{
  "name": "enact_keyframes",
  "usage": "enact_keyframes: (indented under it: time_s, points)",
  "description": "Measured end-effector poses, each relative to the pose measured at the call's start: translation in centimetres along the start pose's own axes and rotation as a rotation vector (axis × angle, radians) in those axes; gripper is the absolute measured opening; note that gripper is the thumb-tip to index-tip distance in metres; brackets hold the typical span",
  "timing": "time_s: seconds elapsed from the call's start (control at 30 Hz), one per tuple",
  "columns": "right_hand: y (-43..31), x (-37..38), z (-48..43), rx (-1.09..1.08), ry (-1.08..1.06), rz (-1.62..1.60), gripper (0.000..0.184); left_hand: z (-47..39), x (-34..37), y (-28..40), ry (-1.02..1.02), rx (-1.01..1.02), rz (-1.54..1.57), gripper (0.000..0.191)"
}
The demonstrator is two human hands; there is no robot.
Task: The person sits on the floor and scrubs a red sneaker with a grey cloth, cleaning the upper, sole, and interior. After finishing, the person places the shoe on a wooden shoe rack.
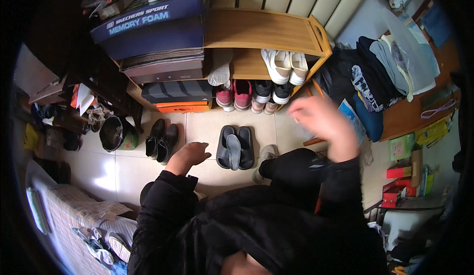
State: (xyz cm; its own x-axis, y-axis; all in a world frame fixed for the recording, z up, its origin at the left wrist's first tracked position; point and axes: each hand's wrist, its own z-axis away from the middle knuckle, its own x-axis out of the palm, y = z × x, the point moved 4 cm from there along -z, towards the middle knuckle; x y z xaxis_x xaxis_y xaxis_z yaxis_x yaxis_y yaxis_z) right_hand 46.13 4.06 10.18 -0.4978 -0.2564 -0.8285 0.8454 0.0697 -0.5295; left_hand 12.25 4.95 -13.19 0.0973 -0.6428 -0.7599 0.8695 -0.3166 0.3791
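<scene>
My left hand (190, 156) hangs empty over the tiled floor, between a pair of black shoes (162, 141) and a pair of dark grey slides (246, 147). A grey insole (233, 151) lies across the slides. To their right my right hand (318, 121) is raised and blurred; whether its fingers hold anything cannot be told. Beyond it, white shoes (280, 65) stand on the middle shelf of a wooden shoe rack (259, 27), and another insole (221, 67) lies further left on that shelf. Red shoes (242, 93) and black shoes (262, 91) stand below.
Shoe boxes (148, 34) fill the rack's left side, and a black-lined bin (111, 134) stands on the floor at left. Folded clothes (374, 71) lie on a wooden surface at right. A bed with a checked cover (70, 208) is at lower left.
</scene>
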Motion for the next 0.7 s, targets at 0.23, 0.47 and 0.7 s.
enact_keyframes:
  time_s: [0.23, 0.47, 0.7]
  points:
    - [2.7, 19.8, -5.3, -0.034, -0.293, 0.205, 0.018, -0.9, 1.5, -0.4, -0.02, -0.005, -0.03, 0.052]
    - [15.4, 17.6, -13.9, 0.211, -0.094, 0.183, 0.022, -0.4, 1.3, 0.6, -0.037, -0.028, 0.015, 0.051]
    - [23.7, 15.4, -18.3, 0.576, 0.13, 0.174, 0.065, -0.5, 0.9, 0.4, -0.016, -0.037, 0.016, 0.052]
